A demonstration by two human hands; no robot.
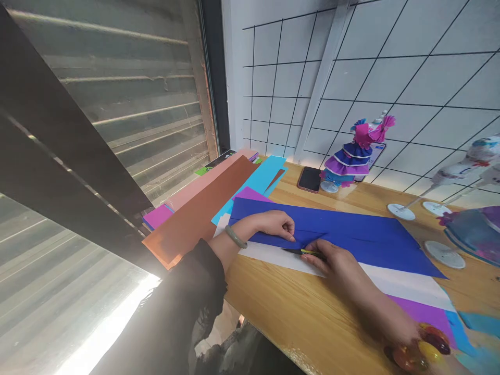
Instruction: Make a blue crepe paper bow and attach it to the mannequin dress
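A long blue sheet of paper (pixel 363 229) lies across the table over a white sheet (pixel 406 284), with creases or slits near its middle. My left hand (pixel 275 225), a bangle on its wrist, rests on the blue sheet; its fingers are curled and pinched at the paper near the front edge. My right hand (pixel 332 258) is closed around dark-bladed scissors (pixel 294 251) with some yellow on them. Their tip points left, at the border between blue and white, just below my left fingertips. My right palm hides the handles.
Brown (pixel 199 213) and light blue sheets (pixel 261 179) lie at the left, purple sheets (pixel 422 314) under the white one. A phone (pixel 310 179) and a ruffled paper-dress figure (pixel 351 156) stand near the gridded wall. White figures on round bases (pixel 401 211) are at the right.
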